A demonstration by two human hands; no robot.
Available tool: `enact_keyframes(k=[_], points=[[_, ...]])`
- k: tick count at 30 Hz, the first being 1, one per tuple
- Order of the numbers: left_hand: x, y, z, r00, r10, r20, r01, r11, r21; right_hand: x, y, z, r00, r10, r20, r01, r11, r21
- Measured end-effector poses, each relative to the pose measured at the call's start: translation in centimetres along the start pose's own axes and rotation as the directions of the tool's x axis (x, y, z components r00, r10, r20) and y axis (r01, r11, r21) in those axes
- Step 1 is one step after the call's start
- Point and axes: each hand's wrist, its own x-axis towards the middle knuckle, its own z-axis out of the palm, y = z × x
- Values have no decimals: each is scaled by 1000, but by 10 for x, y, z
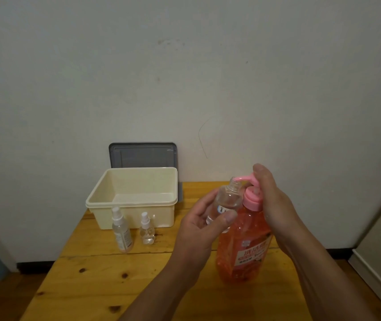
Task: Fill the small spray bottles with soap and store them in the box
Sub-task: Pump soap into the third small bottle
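Bottle (pixel 227 200) was gripped in your left hand (pixel 204 224), mouth above the fingers under the pump (pixel 245 177); right hand (pixel 275 200) pressed it, fingers straight.

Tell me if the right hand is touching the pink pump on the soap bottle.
Touching. The head view shows the right hand resting on top of the pink pump, with no gap between them.

Uncapped btl (pixel 227 201) tilted at pink pump (pixel 246 178) of orange soap btl (pixel 242 246); tall sprayer (pixel 122 230) & short sprayer (pixel 146 229) upright before cream box (pixel 164 214), desk's back-left.
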Motion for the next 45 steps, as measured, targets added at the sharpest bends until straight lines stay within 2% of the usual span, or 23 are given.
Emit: enact_keyframes(k=[5, 9, 18, 25, 32, 40, 45], points=[[-2, -1, -1, 1000, 2, -4, -2, 1000, 8, 2, -2, -2, 999, 42, -10, -43, 997, -63], [-2, -2, -1, 1000, 1, -15, -1, 1000, 15, 2, 2, -4, 1000, 13, -13, -14, 996, -87], [0, 0, 0, 1000, 3, -2, -3, 1000, 7, -2, 0, -1, 1000, -1, 10, 0, 1000, 13], [-1, -4, -2, 1000, 4, -16, -4, 1000, 6, 3, 1, -4, 1000, 19, -20, -21, 994, -106], [0, -2, -1, 1000, 8, 3, -8, 1000, 0, -1, 4, -3, 1000, 15, 16, -15, 1000, 2], [0, -3, -2, 1000, 3, 11, -3, 1000, 9, -2, -3, -2, 998, 57, 8, -57, 997, -50], [-2, -3, -2, 1000, 1, -9, -1, 1000, 23, -1, 0, -4, 999, 32, 44, -29, 998, -61]])
